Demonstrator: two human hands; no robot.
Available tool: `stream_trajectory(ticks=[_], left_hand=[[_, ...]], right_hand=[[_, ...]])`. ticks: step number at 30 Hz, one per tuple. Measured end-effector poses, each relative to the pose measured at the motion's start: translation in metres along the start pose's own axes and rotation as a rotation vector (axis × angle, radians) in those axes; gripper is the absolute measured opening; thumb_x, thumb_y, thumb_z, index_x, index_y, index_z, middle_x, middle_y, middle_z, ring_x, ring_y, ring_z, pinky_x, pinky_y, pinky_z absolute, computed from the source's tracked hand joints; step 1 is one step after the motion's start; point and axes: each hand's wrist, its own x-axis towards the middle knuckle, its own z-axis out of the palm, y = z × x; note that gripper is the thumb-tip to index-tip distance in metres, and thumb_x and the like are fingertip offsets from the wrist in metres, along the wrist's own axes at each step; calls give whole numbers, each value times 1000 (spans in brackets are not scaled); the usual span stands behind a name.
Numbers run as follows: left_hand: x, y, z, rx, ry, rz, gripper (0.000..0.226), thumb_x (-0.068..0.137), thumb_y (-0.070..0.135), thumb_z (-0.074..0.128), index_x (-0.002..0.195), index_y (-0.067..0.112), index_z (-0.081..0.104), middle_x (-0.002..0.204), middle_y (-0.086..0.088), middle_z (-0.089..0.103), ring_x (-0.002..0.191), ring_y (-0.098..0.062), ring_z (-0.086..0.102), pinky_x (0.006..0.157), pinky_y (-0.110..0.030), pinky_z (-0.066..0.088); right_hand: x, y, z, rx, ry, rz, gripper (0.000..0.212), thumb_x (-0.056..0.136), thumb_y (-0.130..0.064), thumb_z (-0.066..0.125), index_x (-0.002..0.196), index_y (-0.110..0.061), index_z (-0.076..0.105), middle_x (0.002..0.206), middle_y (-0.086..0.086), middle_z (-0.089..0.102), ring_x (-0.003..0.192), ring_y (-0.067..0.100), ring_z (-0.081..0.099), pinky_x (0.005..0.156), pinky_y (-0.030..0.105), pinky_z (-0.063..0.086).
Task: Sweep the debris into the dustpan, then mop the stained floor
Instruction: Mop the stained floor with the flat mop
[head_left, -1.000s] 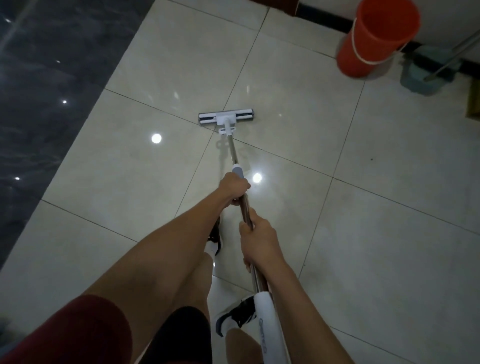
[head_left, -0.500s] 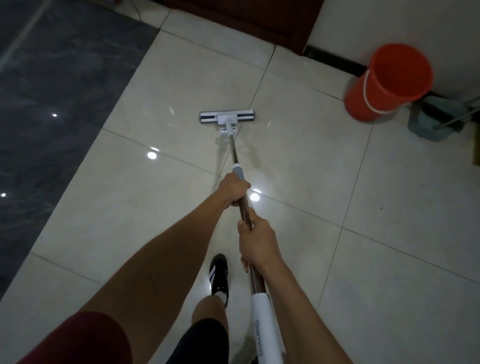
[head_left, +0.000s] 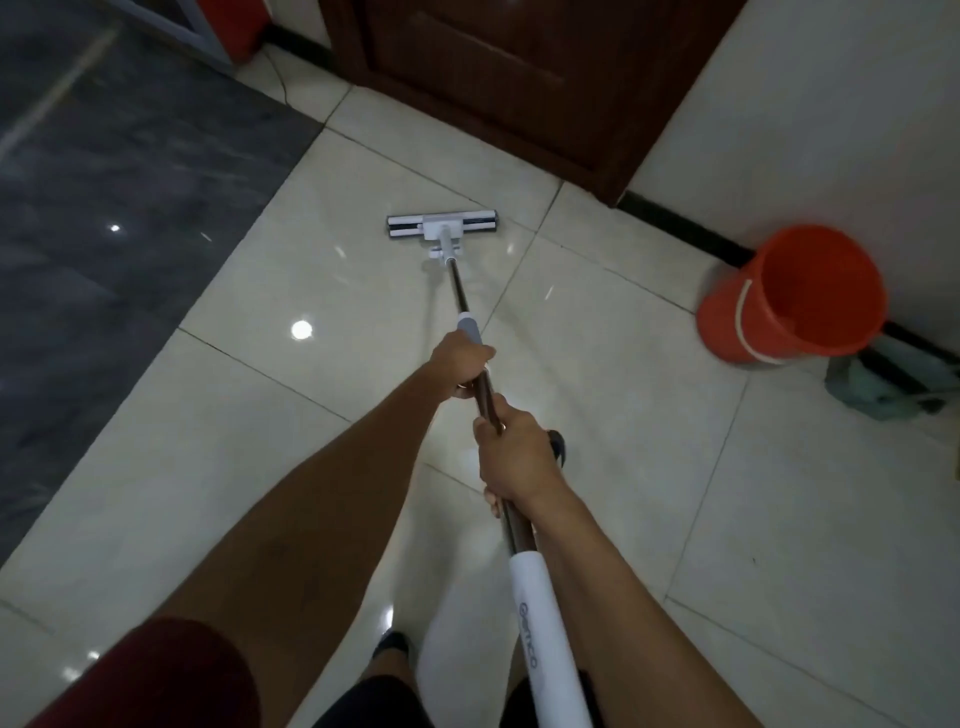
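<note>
Mop shaft within clenched fingers of left hand, right hand.

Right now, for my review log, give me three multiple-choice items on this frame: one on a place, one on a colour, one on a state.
1. Where does the mop head lie?
A. On the pale tiles before the dark door
B. Inside the bucket
C. On the dark grey floor

2. What colour is the bucket?
A. Blue
B. Orange-red
C. White

3. How is the mop handle held?
A. By the left hand alone
B. By no hand
C. By both hands

Key: 1 A, the head rests flat on the pale tiles near the door. 2 B, its wall and inside are orange-red. 3 C, the left hand grips farther down the handle, the right hand nearer the person.
</note>
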Motion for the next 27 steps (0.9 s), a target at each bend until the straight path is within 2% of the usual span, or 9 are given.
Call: stream_trajectory(ticks=[4, 7, 9, 13, 16, 19, 21, 22, 27], left_hand=[[69, 77, -5, 72, 86, 18, 22, 98, 23, 59, 103, 2, 57, 90, -13, 66, 64, -18, 62, 38, -22, 47], [102, 124, 0, 63, 75, -20, 27, 98, 25, 58, 116, 6, 60, 100, -14, 67, 73, -23, 67, 53, -30, 56], [112, 143, 4, 47, 73, -58, 23, 96, 23, 61, 114, 8, 60, 100, -11, 66, 78, -24, 68, 60, -36, 61], [107, 162, 18, -18, 86, -104, 17, 93, 17, 64, 107, 10, 56, 105, -11, 65, 80, -23, 68, 58, -35, 61], [96, 157, 25, -11, 97, -118, 19, 92, 17, 62, 109, 11, 56, 103, -10, 64, 82, -25, 67, 63, -38, 62], [80, 137, 29, -12, 105, -115, 13, 94, 15, 60, 105, 11, 55, 98, -9, 65, 73, -22, 67, 48, -31, 57], [65, 117, 33, 2, 80, -111, 4, 95, 13, 57, 95, 11, 54, 86, -6, 61, 66, -19, 64, 40, -25, 51], [55, 105, 37, 13, 67, -111, 7, 96, 12, 56, 90, 12, 53, 83, -5, 60, 64, -19, 64, 39, -24, 50], [-17, 35, 62, 56, -8, -97, 13, 95, 9, 56, 83, 12, 52, 87, -12, 64, 69, -27, 69, 57, -35, 61]], right_hand=[[86, -47, -50, -81, -44, -45, 36, 103, -26, 43, 138, -21, 51, 103, 14, 68, 77, 27, 66, 72, 42, 61], [122, -71, -93, -179, -68, -79, 36, 104, -26, 42, 140, -20, 49, 105, 11, 68, 88, 29, 70, 78, 40, 61], [134, -78, -118, -250, -93, -92, 38, 105, -27, 42, 141, -19, 47, 106, 9, 67, 93, 28, 69, 81, 37, 59], [135, -82, -146, -334, -128, -101, 42, 105, -29, 41, 146, -18, 42, 113, 10, 66, 98, 27, 67, 80, 34, 55], [123, -80, -147, -392, -150, -128, 40, 106, -26, 38, 144, -13, 42, 121, 12, 64, 106, 29, 65, 83, 31, 51], [98, -70, -135, -391, -167, -115, 39, 107, -25, 37, 144, -13, 40, 126, 12, 61, 106, 31, 67, 84, 31, 53], [78, -57, -125, -421, -175, -101, 40, 107, -24, 36, 145, -12, 38, 129, 12, 60, 113, 30, 62, 79, 28, 44], [66, -47, -119, -433, -177, -96, 39, 107, -24, 36, 144, -11, 39, 129, 12, 59, 116, 29, 60, 79, 28, 41], [-16, 17, -94, -429, -184, -58, 35, 105, -24, 36, 135, -6, 45, 120, 14, 61, 110, 31, 60, 77, 33, 43]])
